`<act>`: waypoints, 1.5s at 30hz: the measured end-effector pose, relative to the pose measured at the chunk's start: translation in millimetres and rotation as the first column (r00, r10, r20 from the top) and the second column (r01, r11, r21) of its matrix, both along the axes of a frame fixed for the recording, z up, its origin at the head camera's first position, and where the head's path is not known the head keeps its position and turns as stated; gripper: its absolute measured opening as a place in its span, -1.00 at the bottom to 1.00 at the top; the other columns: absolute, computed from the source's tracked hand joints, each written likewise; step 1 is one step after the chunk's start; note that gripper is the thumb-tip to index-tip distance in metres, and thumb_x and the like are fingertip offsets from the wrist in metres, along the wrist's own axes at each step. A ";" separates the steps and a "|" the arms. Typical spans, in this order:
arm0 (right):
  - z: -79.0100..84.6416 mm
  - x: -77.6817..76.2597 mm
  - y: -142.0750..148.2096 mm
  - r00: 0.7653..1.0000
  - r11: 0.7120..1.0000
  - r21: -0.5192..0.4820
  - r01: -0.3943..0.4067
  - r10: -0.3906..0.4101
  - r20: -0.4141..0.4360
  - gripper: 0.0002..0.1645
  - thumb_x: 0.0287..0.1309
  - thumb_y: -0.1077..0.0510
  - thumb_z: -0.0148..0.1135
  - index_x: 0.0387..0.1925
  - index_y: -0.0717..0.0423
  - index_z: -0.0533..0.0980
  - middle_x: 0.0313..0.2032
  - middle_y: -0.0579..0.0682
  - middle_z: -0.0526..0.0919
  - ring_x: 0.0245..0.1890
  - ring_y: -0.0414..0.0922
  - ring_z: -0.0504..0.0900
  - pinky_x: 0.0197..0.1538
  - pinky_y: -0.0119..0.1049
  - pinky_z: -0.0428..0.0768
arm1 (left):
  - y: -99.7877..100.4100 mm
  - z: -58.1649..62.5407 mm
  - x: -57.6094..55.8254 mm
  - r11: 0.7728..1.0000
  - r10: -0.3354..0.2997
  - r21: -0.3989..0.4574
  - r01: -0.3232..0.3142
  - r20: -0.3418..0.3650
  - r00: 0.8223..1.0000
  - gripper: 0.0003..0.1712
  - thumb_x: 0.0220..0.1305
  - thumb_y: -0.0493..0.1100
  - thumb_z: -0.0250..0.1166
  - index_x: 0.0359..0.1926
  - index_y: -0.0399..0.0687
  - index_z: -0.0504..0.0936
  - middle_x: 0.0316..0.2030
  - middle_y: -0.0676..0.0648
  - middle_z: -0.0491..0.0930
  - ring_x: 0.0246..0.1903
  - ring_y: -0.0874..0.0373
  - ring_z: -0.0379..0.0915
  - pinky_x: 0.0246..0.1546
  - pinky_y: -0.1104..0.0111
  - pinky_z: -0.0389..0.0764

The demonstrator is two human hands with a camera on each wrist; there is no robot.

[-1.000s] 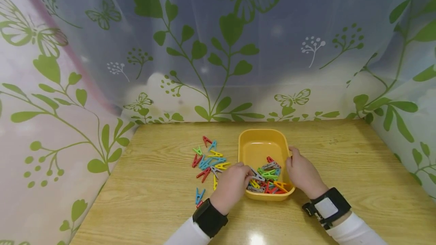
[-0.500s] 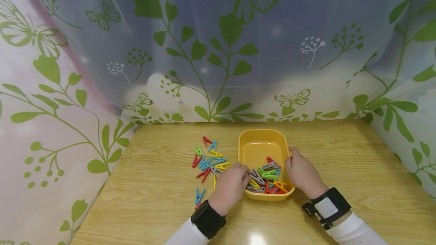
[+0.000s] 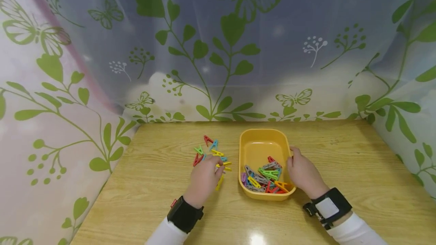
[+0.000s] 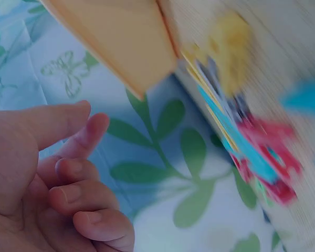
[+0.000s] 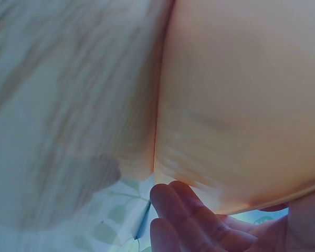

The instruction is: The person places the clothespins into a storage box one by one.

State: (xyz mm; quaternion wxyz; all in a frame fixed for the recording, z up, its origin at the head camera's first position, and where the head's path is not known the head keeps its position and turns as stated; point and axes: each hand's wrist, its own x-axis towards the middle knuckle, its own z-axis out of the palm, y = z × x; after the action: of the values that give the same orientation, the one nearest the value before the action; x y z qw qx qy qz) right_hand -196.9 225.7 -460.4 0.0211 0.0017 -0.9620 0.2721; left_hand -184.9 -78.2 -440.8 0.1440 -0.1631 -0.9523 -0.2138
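Observation:
My left hand (image 3: pixel 203 177) is over the loose plastic clothespins (image 3: pixel 208 140) left of the box, partly covering them in the head view. In the left wrist view its fingers (image 4: pixel 81 197) are loosely bent, with the thumb near the index fingertip and nothing between them. My right hand (image 3: pixel 304 173) holds the right wall of the yellow plastic box (image 3: pixel 262 136); the right wrist view shows fingers (image 5: pixel 170 207) against its outside, with the thumb up at the rim. Grey, green, red, yellow, orange and purple clothespins (image 3: pixel 269 173) are heaped in the box's near half.
Everything stands on a wooden tabletop (image 3: pixel 347 162). A hanging curtain (image 3: pixel 184 86) with green leaves and butterflies borders the table at the back and sides. Black straps (image 3: pixel 185 214) circle both wrists.
My left hand has moved left, from the box's left rim to the loose clothespins. A purple clothespin now shows in the box's near left corner. The right hand stays on the box.

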 end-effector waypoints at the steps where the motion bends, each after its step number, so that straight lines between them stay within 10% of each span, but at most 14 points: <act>1: -0.2 0.2 -0.1 1.000 1.000 0.002 0.001 -0.001 -0.004 -0.39 0.57 0.15 -0.21 0.42 0.53 0.13 -0.09 0.39 0.64 -0.37 -0.01 0.59 -0.33 -0.15 0.58 | -5.9 -0.3 0.1 1.000 0.007 -0.002 -0.007 -0.002 1.000 -0.91 0.31 -0.18 0.45 -0.27 -0.07 0.69 -0.29 -0.06 0.69 -0.41 0.11 0.61 -0.55 0.43 0.40; 11: 0.1 0.7 -0.3 1.000 1.000 0.009 0.002 -0.001 -0.013 -0.39 0.56 0.16 -0.21 0.41 0.54 0.15 -0.13 0.37 0.64 -0.39 0.00 0.58 -0.35 -0.16 0.55 | -50.8 -3.0 8.5 0.995 0.079 -0.065 -0.071 0.140 0.987 -0.78 0.30 -0.13 0.46 -0.44 -0.04 0.62 -0.61 0.06 0.41 -0.70 0.27 0.11 -0.66 0.45 0.11; 45: 1.9 -0.1 -0.3 1.000 1.000 -0.007 -0.002 0.002 0.020 -0.39 0.58 0.15 -0.20 0.42 0.53 0.11 -0.19 0.31 0.62 -0.42 -0.04 0.55 -0.42 -0.24 0.48 | -47.1 -26.1 22.8 0.976 0.073 -0.217 -0.025 0.216 0.974 -0.73 0.17 -0.24 0.49 -0.55 -0.02 0.55 -0.59 0.08 0.48 -0.59 0.25 0.35 -0.56 0.36 0.36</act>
State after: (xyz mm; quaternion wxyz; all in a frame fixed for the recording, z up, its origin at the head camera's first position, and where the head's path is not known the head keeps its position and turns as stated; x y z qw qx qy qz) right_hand -197.0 225.3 -458.5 0.0111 -0.0002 -0.9613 0.2754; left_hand -162.1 -125.3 -466.9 0.0235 -0.1289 -0.9836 -0.1241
